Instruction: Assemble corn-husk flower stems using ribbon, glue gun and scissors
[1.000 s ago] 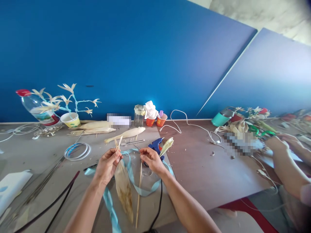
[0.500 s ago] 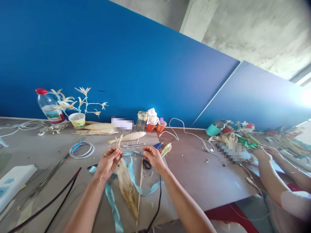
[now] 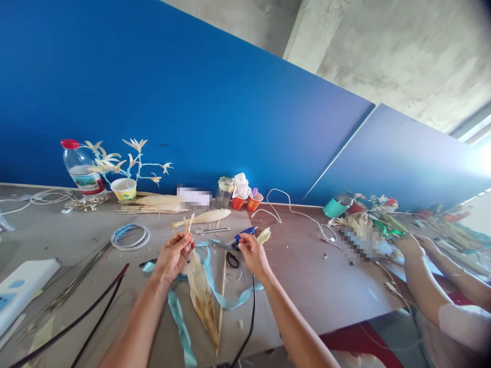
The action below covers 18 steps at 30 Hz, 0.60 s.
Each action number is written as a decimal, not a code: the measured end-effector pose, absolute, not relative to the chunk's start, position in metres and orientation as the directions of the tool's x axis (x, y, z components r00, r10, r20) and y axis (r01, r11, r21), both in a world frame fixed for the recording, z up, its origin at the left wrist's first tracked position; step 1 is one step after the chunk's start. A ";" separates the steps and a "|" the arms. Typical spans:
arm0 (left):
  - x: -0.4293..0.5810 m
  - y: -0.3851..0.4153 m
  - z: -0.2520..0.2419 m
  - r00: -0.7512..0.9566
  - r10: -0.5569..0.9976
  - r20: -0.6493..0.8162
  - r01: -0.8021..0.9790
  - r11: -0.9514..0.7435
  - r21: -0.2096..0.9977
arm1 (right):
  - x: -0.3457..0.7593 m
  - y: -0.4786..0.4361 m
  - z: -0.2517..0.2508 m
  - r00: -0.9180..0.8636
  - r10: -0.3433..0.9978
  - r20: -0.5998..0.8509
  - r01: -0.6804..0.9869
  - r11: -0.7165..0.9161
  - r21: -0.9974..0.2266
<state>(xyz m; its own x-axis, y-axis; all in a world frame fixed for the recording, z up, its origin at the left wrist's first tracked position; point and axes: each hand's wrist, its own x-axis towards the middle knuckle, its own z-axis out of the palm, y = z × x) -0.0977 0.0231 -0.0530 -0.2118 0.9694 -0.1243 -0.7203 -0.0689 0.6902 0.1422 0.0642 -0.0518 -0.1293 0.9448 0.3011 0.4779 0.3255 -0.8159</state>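
Pinched between the thumb and fingers of my left hand (image 3: 176, 257) are narrow pale corn husk strips (image 3: 188, 225), their tips spread in a V. Below that hand, a broad husk leaf (image 3: 201, 299) with a browned end lies on the table along a thin stick (image 3: 221, 301). My right hand (image 3: 256, 258) is closed, thumb and index finger together; whatever they hold, if anything, is too small to make out. Just behind its fingertips is a blue glue gun (image 3: 247, 232), partly hidden. Black-handled scissors (image 3: 232, 260) lie left of that hand, near the curling light-blue ribbon (image 3: 233, 305).
At the back stand a red-capped bottle (image 3: 84, 171), a husk-flower plant in a yellow cup (image 3: 125, 191), a glass jar (image 3: 224, 193) and red cups (image 3: 254, 203). A ribbon roll (image 3: 130, 237) and power strip (image 3: 28, 286) lie left. Another person's arms (image 3: 425, 276) work at right.
My right hand has shifted a little right, away from my left hand and closer to the glue gun. My left hand still pinches the husk strips in nearly the same spot.
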 end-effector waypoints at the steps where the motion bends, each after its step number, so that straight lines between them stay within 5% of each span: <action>1: -0.097 0.023 -0.053 -0.208 0.970 -0.128 -0.721 -0.063 0.690 | 0.148 0.063 -0.052 -0.112 0.949 0.295 0.488 0.311 -0.815; 9: -0.094 0.023 -0.051 -0.183 0.972 -0.144 -0.709 -0.029 0.705 | 0.180 0.072 -0.043 0.000 0.952 0.306 0.550 0.256 -0.795; 18: -0.091 0.023 -0.052 -0.193 0.969 -0.154 -0.714 -0.031 0.700 | 0.168 0.072 -0.033 -0.312 0.947 0.077 0.889 0.319 -0.329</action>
<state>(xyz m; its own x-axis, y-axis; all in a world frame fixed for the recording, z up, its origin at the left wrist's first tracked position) -0.0913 0.0226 -0.0524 -0.1930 0.9690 -0.1542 -0.7136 -0.0308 0.6999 0.1676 0.0723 -0.0326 -0.3116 0.9471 0.0773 0.8887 0.3192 -0.3292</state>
